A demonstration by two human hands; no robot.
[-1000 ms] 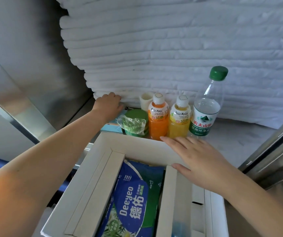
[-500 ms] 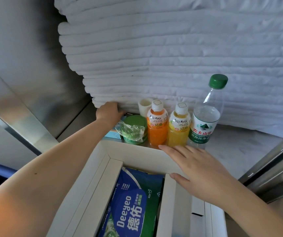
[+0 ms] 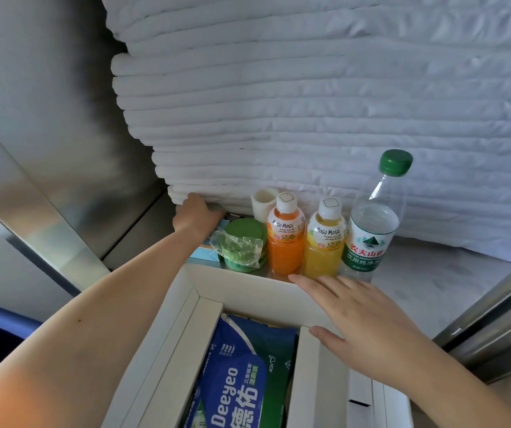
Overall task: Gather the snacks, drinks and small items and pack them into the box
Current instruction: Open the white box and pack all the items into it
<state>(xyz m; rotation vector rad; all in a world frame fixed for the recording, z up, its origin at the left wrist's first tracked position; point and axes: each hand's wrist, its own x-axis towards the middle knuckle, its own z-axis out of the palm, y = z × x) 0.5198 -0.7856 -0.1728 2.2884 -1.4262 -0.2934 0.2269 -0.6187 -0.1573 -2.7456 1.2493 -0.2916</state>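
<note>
A white cardboard box (image 3: pixel 241 291) stands open before me with a blue and green Deeyeo tissue pack (image 3: pixel 241 375) inside. Behind its far wall stand an orange Mogu Mogu bottle (image 3: pixel 285 239), a yellow Mogu Mogu bottle (image 3: pixel 325 245) and a green-capped water bottle (image 3: pixel 371 230). Left of them sit green round containers in clear wrap (image 3: pixel 241 245), a small white cup (image 3: pixel 263 202) and a light blue flat packet (image 3: pixel 204 254). My left hand (image 3: pixel 197 216) reaches behind the green containers, its fingers hidden under the bedding. My right hand (image 3: pixel 353 316) rests flat on the box's far rim and flap.
A tall stack of folded white bedding (image 3: pixel 309 103) fills the shelf behind the items. Metal walls and rails (image 3: pixel 47 186) close in on the left, and a metal frame (image 3: pixel 495 319) on the right. Bare shelf surface (image 3: pixel 427 273) lies right of the water bottle.
My left hand has pushed further back and slightly left, from beside the green containers to the foot of the bedding stack. My right hand has stayed on the box rim.
</note>
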